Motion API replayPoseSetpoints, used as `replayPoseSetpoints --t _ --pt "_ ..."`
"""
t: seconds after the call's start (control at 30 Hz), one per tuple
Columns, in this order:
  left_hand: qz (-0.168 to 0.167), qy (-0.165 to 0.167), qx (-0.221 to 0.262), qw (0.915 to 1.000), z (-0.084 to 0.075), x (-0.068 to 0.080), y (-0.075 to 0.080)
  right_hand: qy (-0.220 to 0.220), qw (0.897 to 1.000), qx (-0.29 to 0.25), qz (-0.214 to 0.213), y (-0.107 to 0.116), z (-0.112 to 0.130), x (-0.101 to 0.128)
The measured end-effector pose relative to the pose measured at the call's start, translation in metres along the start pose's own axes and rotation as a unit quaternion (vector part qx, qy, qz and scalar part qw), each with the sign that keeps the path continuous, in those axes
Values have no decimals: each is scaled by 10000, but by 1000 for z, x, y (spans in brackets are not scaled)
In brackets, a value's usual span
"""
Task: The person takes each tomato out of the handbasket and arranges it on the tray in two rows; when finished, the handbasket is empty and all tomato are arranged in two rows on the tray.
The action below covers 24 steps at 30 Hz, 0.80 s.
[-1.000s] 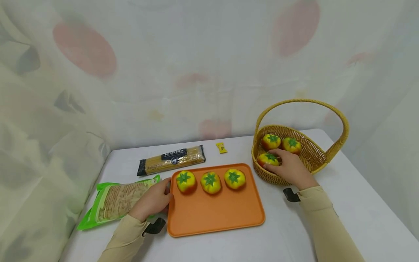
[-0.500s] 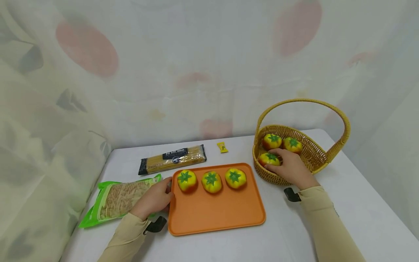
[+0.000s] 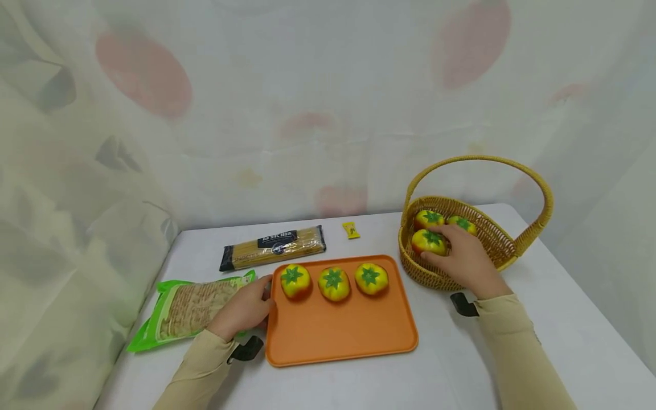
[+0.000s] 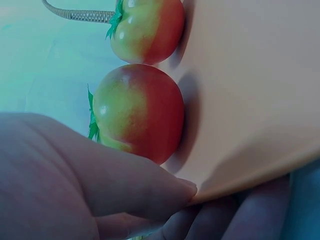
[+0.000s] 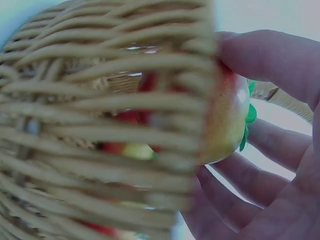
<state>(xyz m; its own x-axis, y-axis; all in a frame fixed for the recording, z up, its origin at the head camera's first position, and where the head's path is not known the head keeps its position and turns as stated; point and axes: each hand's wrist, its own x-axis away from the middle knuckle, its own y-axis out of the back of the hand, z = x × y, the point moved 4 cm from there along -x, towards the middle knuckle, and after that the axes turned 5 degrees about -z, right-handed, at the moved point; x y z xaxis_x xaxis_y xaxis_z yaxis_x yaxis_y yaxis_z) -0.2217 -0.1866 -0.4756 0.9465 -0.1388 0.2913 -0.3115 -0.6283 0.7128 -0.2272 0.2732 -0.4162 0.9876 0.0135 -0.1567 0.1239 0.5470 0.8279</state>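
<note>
My right hand (image 3: pixel 458 254) is inside the wicker basket (image 3: pixel 489 246) and grips a yellow-red toy tomato (image 3: pixel 427 241), lifted a little above the basket floor. In the right wrist view its fingers curl round that tomato (image 5: pixel 227 117) behind the basket wall (image 5: pixel 100 130). Two more tomatoes (image 3: pixel 429 218) lie behind it. My left hand (image 3: pixel 245 310) pinches the left edge of the orange tray (image 3: pixel 338 330), thumb on top and fingers under, as the left wrist view shows. On the tray stand three tomatoes (image 3: pixel 333 283) in a row, the nearest tomato (image 4: pixel 137 112) close to my thumb.
A green bag of noodles (image 3: pixel 187 306) lies left of the tray under my left forearm. A spaghetti packet (image 3: pixel 274 249) and a small yellow sachet (image 3: pixel 351 229) lie behind the tray. The white table (image 3: pixel 564 330) ends near a patterned curtain (image 3: pixel 256 102).
My right hand has closed on the front tomato in the basket and raised it slightly. The left hand stays on the tray edge.
</note>
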Motion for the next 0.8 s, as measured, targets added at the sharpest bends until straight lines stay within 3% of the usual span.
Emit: replayPoseSetpoints --t 0.5,0.8 --pt "-92 14 -191 9998 0 2 1 859 9952 -103 -456 9 54 21" --pt "-110 -100 -320 9994 -1 -1 1 1662 9854 -280 -229 -27 111 36"
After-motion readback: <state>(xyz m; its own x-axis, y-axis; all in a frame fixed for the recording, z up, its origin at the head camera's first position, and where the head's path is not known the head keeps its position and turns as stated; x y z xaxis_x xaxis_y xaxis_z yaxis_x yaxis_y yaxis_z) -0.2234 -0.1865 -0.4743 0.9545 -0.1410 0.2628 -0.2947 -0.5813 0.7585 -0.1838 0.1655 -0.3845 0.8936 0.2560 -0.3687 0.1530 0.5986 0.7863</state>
